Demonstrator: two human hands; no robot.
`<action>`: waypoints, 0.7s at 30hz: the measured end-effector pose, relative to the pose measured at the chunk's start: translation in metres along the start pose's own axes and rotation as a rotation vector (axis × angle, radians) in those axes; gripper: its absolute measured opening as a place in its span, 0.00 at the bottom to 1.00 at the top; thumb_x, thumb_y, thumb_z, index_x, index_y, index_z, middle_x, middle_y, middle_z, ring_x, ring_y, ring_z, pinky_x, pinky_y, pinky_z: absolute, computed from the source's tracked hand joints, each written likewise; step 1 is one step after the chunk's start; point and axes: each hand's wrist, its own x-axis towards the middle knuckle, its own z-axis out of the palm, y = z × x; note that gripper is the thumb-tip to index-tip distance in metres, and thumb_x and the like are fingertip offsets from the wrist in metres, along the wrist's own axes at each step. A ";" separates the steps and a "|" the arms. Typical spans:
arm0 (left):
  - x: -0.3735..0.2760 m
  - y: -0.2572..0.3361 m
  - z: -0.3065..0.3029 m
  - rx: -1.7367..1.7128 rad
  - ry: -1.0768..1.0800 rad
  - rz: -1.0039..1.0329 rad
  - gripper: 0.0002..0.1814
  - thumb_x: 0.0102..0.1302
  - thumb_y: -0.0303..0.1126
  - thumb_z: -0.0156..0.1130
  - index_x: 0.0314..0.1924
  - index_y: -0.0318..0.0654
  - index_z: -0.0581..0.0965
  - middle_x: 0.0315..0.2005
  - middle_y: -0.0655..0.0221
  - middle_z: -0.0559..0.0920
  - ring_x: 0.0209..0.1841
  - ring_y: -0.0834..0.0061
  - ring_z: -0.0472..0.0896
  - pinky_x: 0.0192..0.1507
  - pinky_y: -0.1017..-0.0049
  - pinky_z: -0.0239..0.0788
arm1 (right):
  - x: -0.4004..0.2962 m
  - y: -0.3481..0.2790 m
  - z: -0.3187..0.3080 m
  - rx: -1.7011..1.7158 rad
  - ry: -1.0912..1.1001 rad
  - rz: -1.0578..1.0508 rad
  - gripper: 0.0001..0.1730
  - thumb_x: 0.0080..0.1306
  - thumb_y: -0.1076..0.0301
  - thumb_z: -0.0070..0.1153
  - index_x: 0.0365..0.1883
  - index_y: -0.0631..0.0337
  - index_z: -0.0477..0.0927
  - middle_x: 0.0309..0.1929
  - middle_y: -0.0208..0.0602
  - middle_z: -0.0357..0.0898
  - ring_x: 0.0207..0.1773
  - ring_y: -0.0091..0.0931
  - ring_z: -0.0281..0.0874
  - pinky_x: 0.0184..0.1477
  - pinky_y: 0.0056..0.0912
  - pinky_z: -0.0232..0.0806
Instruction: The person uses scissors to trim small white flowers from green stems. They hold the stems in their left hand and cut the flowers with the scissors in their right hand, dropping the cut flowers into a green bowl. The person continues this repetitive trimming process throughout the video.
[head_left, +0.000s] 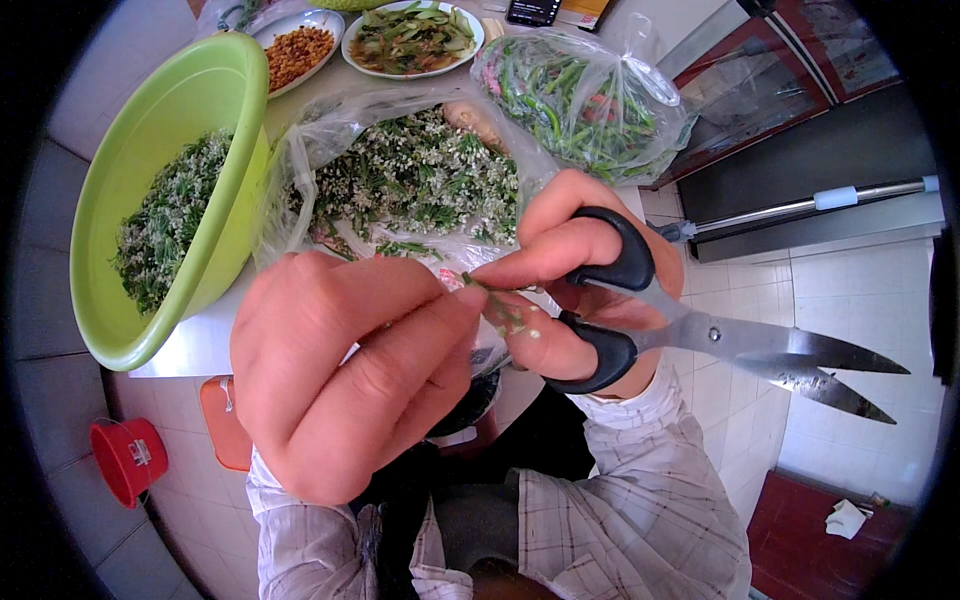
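Near the middle of the view, my left hand (360, 360) pinches a small green sprig with whitish buds (510, 311) between thumb and forefinger. My right hand (577, 277) touches the same sprig with its fingertips, and its fingers pass through the black handles of a pair of scissors (712, 334). The scissor blades are parted and point right, away from the sprig. Beyond my hands, an opened clear plastic bag (300, 161) holds a heap of white-flowered green sprigs (427, 176). A tilted green plastic basin (251, 142) at the left holds more such sprigs (176, 217).
A tied clear bag of green and red peppers (585, 105) lies behind on the right. At the back stand a plate of cooked greens (412, 41), a plate of orange-brown crumbly food (300, 56) and a phone (532, 11). A red bucket (127, 457) is on the floor, lower left.
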 end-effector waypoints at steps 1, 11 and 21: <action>0.001 0.000 -0.001 -0.014 -0.007 -0.008 0.16 0.41 0.15 0.68 0.34 0.32 0.81 0.29 0.60 0.80 0.29 0.67 0.78 0.28 0.73 0.66 | 0.001 -0.001 0.000 -0.004 -0.006 0.000 0.13 0.44 0.68 0.68 0.30 0.62 0.84 0.28 0.31 0.70 0.29 0.21 0.66 0.31 0.21 0.55; 0.001 -0.006 0.000 -0.086 -0.005 0.002 0.14 0.42 0.16 0.67 0.33 0.30 0.80 0.27 0.58 0.79 0.29 0.67 0.78 0.28 0.74 0.67 | 0.001 0.003 -0.005 -0.005 -0.027 -0.003 0.14 0.43 0.67 0.67 0.29 0.62 0.84 0.27 0.30 0.70 0.28 0.20 0.65 0.30 0.21 0.54; 0.001 -0.005 0.003 -0.287 0.012 -0.221 0.06 0.52 0.22 0.65 0.30 0.31 0.76 0.30 0.58 0.77 0.28 0.74 0.72 0.24 0.80 0.61 | 0.002 0.002 -0.003 0.035 -0.038 -0.043 0.15 0.43 0.63 0.67 0.29 0.60 0.84 0.28 0.29 0.69 0.28 0.19 0.64 0.29 0.20 0.53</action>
